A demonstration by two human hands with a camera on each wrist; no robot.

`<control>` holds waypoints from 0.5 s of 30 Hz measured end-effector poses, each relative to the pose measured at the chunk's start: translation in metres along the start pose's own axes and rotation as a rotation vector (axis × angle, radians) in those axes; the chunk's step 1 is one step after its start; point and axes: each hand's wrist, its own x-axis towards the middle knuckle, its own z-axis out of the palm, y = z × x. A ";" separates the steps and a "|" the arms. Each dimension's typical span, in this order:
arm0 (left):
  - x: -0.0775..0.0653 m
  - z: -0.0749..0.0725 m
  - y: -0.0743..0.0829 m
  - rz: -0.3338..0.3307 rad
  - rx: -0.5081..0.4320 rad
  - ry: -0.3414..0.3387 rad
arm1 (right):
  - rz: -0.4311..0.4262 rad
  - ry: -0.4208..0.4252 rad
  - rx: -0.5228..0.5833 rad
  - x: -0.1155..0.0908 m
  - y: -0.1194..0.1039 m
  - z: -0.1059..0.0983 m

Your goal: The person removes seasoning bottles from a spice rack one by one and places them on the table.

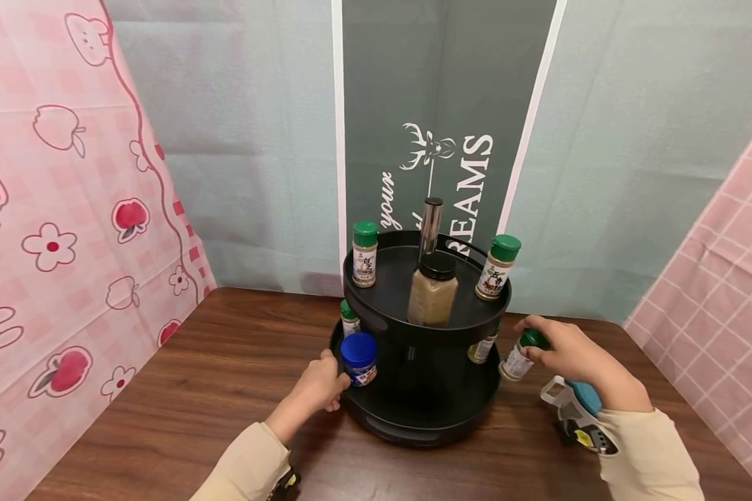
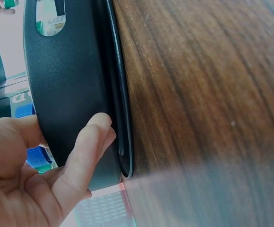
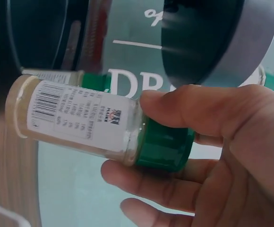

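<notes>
Head view, nearest: the left hand [image 1: 316, 384] pinched the wall of the black two-tier rack [image 1: 407, 433], thumb over the rim, close to a blue-lidded jar [image 1: 360, 356] on the lower tier. The right hand [image 1: 567, 348], fingers curled, gripped a tilted spice bottle [image 1: 515, 363] by its green cap, just right of that tier; whether its base touched the wooden table [image 1: 225, 390] could not be told. Farther, the upper tier [image 1: 391, 278] bore a black-lidded jar [image 1: 432, 300] between two green-capped bottles [image 1: 365, 263]. Behind hung a deer-printed cloth [image 1: 439, 69].
</notes>
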 end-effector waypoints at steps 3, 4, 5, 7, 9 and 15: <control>0.000 0.000 0.000 -0.002 0.000 0.000 | 0.033 -0.011 0.003 -0.001 0.007 0.001; 0.000 0.000 0.000 -0.003 0.000 0.001 | 0.045 -0.012 0.004 -0.002 0.009 0.001; 0.000 0.000 0.000 -0.004 -0.002 0.001 | 0.056 -0.012 0.006 -0.003 0.011 0.001; 0.000 0.001 0.000 -0.007 0.001 0.003 | 0.072 -0.009 0.008 -0.004 0.014 0.001; 0.000 0.001 0.000 -0.008 0.003 0.004 | 0.083 -0.007 0.005 -0.004 0.018 0.002; 0.001 0.000 0.000 -0.013 0.003 0.008 | 0.107 -0.040 -0.005 -0.005 0.027 0.006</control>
